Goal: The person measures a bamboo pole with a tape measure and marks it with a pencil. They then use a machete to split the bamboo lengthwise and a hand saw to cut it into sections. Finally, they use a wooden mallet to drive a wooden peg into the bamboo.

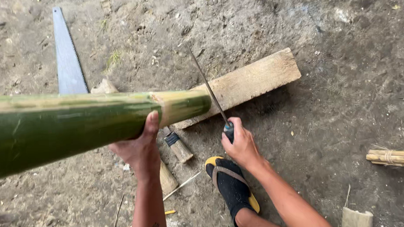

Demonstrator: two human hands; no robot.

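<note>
A thick green bamboo pole [64, 127] runs from the left edge to the middle of the head view, its cut end over a wooden plank [251, 81]. My left hand [139, 146] grips the pole from below near that end. My right hand [240, 143] is closed on the dark handle of a long thin blade [207, 88], which points up and away, its edge beside the pole's cut end. My foot in a black sock and yellow sandal [231, 185] rests on the dirt just below my right hand.
A hand saw [66, 56] lies on the dirt at the upper left. A wooden-handled tool [178, 147] and a wood block [167, 179] lie under the pole. A bundle of bamboo sticks [395, 157] is at the right edge, a cut bamboo piece [356, 219] at bottom right.
</note>
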